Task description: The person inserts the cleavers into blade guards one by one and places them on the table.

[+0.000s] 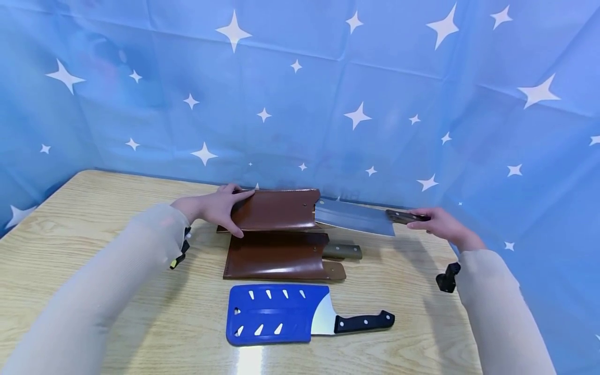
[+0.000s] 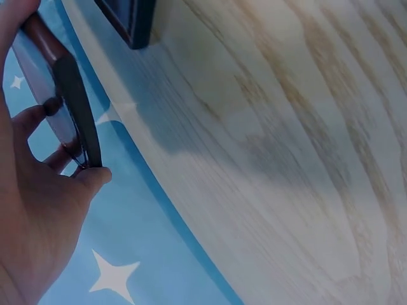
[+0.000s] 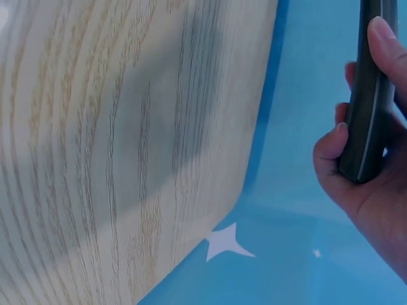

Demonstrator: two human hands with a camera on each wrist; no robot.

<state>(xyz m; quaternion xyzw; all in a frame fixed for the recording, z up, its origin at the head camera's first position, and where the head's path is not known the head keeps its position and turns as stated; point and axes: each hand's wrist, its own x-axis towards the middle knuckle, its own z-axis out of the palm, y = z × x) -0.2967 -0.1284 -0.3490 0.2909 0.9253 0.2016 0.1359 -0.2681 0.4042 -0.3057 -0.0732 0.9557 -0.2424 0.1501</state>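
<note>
Toward the back of the table my left hand [image 1: 219,204] holds a brown leather sheath [image 1: 278,209] by its closed left end, thumb on the near side. In the left wrist view the fingers and thumb grip the sheath's [image 2: 77,108] end. My right hand [image 1: 441,226] grips the dark handle [image 1: 404,216] of a cleaver [image 1: 353,216] to the right. The blade's far end meets the sheath's mouth; most of the blade shows outside, and how far its tip reaches in is hidden. The right wrist view shows fingers curled round the handle [image 3: 369,121].
Just nearer lies a second brown sheath [image 1: 276,258] with a cleaver handle [image 1: 343,251] protruding. Nearer still, a cleaver with a black handle [image 1: 364,322] sits in a blue plastic guard [image 1: 272,314]. A starry blue curtain [image 1: 300,104] hangs behind the wooden table [image 1: 412,333].
</note>
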